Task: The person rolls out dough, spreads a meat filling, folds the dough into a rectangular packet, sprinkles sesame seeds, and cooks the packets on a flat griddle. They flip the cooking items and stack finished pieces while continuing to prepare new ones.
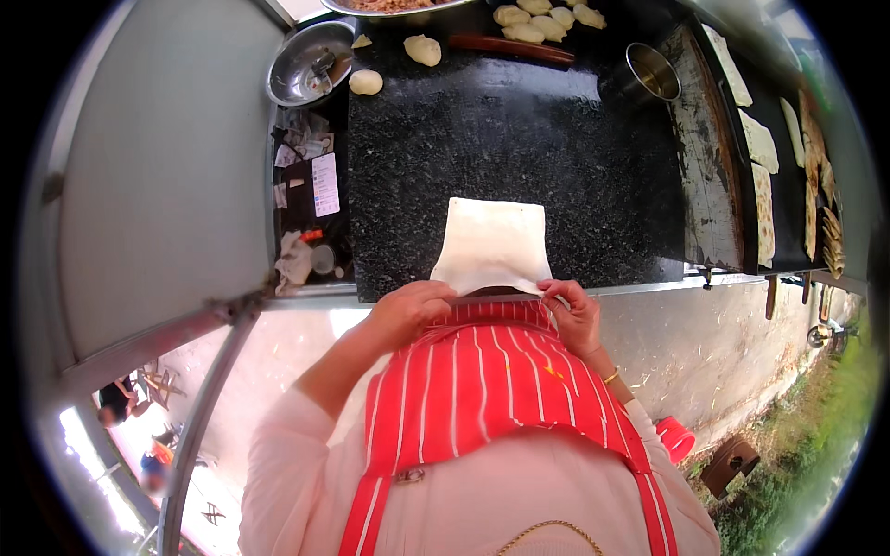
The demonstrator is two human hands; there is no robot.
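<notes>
A flat, roughly square sheet of dough [494, 243] lies at the near edge of the black stone worktop [570, 160]. My left hand [410, 313] pinches its near left corner, and my right hand [573, 313] pinches its near right corner. Between the hands the near edge of the sheet is lifted and curves away from me. At the back, a wooden rolling pin [511, 48] lies in front of several dough pieces [549, 28]. Two more dough lumps, one of them a smooth ball [366, 82], sit at the back left.
A steel bowl [306, 66] holds a utensil at the back left, above a phone [325, 184], paper notes and a plastic bag [294, 260]. A metal cup [652, 71] with liquid stands back right. Flatbreads [763, 215] lie on a dark griddle [789, 222] to the right.
</notes>
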